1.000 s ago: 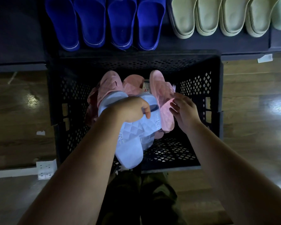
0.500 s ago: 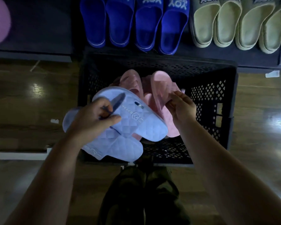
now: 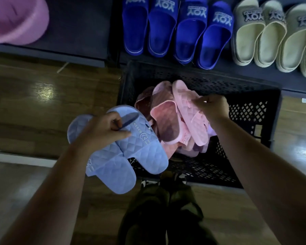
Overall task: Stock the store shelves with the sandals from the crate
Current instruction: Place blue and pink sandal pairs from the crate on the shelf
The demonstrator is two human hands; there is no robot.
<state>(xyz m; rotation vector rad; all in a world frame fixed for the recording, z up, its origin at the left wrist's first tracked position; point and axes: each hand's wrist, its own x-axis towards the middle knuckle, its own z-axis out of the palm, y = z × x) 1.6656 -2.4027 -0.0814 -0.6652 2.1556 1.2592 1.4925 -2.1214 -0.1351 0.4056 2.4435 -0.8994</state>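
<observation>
Head view: 2 pale blue sandals up in the left hand, pink sandals waiting.
Left grip is closed on the blue pair at the straps, holding them over the crate's near-left corner. Right hand pinches the strap of 1 pink sandal inside the crate, its long axis running toward the shelf. Bare shelf lies up and left of the blue pair, beside the royal blue slides; left hand looks nearer.

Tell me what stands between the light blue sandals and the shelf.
Nothing visible does. The left hand holds the light blue sandals at the crate's left, and only floor lies between them and the shelf left of the blue slides.
</observation>
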